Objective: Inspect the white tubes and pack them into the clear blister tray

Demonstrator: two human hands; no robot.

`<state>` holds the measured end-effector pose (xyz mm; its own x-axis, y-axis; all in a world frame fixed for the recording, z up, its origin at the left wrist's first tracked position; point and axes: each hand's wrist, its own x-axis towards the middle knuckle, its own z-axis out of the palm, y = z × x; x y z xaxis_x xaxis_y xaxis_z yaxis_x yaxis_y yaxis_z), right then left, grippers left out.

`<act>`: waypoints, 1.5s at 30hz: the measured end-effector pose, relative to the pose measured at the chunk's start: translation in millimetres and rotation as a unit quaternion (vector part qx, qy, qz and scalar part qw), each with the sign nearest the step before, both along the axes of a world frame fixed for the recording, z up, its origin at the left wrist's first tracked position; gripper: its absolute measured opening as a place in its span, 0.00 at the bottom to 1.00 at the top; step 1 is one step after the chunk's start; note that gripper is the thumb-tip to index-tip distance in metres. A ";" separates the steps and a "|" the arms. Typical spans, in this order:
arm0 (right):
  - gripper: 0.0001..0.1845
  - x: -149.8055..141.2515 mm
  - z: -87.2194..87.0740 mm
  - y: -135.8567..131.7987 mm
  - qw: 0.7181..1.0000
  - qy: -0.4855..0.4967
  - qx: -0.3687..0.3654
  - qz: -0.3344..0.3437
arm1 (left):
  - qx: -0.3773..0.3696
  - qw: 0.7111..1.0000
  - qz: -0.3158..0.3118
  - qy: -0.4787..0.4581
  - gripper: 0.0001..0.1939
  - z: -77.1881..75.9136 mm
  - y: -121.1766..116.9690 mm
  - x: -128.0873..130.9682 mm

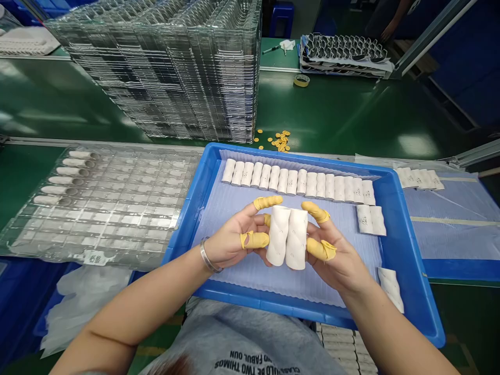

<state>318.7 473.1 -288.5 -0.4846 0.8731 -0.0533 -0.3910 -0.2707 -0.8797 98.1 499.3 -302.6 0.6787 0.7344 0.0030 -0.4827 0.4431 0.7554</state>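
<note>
My left hand and my right hand hold a pair of white cylindrical rolls upright between them, side by side, over a blue plastic tray. Yellow finger cots cover my thumbs and fingertips. A metal bangle circles my left wrist. The tray's pale blue lining carries a long row of similar white rolls along the far side. Beyond my right hand lie a pair of rolls and a single roll.
Left of the tray lies a clear blister tray holding several rolls. A tall stack of clear trays stands behind, beside loose yellow finger cots and a tape roll. A co-worker's hand shows top right.
</note>
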 end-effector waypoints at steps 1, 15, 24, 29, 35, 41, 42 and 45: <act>0.24 0.1 0.3 -0.1 1.000 -0.002 -0.001 -0.003 | -0.002 1.000 0.002 -0.002 0.33 0.0 -0.1 -0.2; 0.22 -1.5 0.0 0.5 0.999 0.005 0.039 -0.003 | 0.025 1.000 0.008 -0.006 0.29 -2.1 0.3 0.2; 0.19 -3.8 -3.3 1.4 0.999 0.024 0.033 -0.011 | 0.060 0.998 0.008 0.011 0.29 -5.2 -1.0 2.5; 0.20 -3.2 -1.7 1.8 0.999 0.022 0.032 -0.009 | 0.076 0.997 0.020 0.025 0.29 -5.7 -1.3 1.9; 0.15 -3.3 -7.4 -0.1 0.999 -0.014 0.000 -0.048 | 0.100 0.993 0.017 0.062 0.30 -9.2 -2.0 5.1; 0.12 -4.0 -9.6 0.5 0.998 0.003 -0.035 -0.055 | 0.107 0.991 0.010 0.076 0.30 -9.7 -2.3 5.7; 0.12 -3.7 -8.8 0.8 0.998 0.005 -0.037 -0.052 | 0.102 0.992 0.009 0.071 0.30 -9.6 -2.1 5.3; 0.16 -3.1 -5.9 1.0 0.999 0.012 -0.039 -0.035 | 0.089 0.994 0.011 0.054 0.31 -9.5 -1.5 4.5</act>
